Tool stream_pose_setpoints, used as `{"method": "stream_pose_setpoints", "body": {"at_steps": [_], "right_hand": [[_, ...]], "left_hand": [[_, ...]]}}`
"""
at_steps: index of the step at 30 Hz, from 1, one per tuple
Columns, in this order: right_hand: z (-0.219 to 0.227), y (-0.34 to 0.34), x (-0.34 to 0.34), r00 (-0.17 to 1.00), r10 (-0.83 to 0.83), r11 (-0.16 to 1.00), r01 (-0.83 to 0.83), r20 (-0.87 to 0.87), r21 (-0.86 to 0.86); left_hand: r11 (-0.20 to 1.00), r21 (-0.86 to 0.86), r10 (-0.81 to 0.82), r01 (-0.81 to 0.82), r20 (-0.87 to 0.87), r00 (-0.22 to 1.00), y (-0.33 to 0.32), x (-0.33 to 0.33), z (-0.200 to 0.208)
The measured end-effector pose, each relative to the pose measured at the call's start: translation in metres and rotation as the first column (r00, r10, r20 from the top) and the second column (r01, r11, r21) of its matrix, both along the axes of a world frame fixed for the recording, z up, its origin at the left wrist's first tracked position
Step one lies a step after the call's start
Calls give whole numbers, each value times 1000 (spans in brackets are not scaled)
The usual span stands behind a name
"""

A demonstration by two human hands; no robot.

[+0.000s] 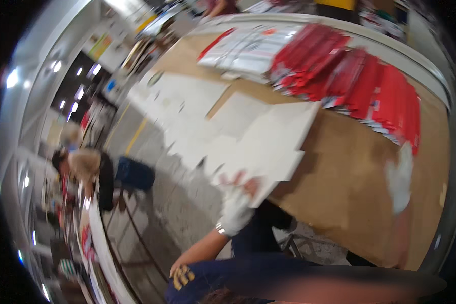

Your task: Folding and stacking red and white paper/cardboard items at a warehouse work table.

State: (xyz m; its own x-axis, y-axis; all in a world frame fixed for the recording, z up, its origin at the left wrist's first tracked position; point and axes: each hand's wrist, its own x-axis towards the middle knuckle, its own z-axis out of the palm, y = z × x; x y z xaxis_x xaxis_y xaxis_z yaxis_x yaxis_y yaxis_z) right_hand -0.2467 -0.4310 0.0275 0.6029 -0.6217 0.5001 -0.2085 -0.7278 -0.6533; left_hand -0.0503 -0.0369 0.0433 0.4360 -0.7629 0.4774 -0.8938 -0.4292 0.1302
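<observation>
White-gloved hands [236,209] [400,177], two, red packets [362,86], one row

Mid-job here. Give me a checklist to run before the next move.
1. Left hand at near edge of white sheet: ok.
2. Left hand's grip firm: cannot tell, blurred.
3. Right hand touching red packets: cannot tell; it blurs near their right end.
4. Red packets on the table: ok.
5. Red packets squared up: not ok, fanned out.
6. Co-worker apart from both hands: ok.
</observation>
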Motion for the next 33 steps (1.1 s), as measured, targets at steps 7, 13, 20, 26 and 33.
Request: {"method": "stream_pose_setpoints", "body": {"at_steps": [7,13,20,26,33], "right_hand": [[10,189,-21,833,482,776,-549,-271,-309],[-11,179,-141,959,184,968,-139,-215,209],[-71,151,-252,962,152,986,-132,-225,101],[-101,132,-291,979,131,972,-95,-157,217],[-101,122,-265,971,238,681,-176,-13,-711]], "left_hand": [[856,-155,-517,493,-260,815,-4,-83,-27],[922,280,-220,267,-186,957,-2,-44,-47],[765,280,-547,580,-191,815,-48,-49,-52],[796,230,-531,561,-181,828,-75,-52,-64],[765,-47,-579,642,-487,654,-84,-53,-66]]}}
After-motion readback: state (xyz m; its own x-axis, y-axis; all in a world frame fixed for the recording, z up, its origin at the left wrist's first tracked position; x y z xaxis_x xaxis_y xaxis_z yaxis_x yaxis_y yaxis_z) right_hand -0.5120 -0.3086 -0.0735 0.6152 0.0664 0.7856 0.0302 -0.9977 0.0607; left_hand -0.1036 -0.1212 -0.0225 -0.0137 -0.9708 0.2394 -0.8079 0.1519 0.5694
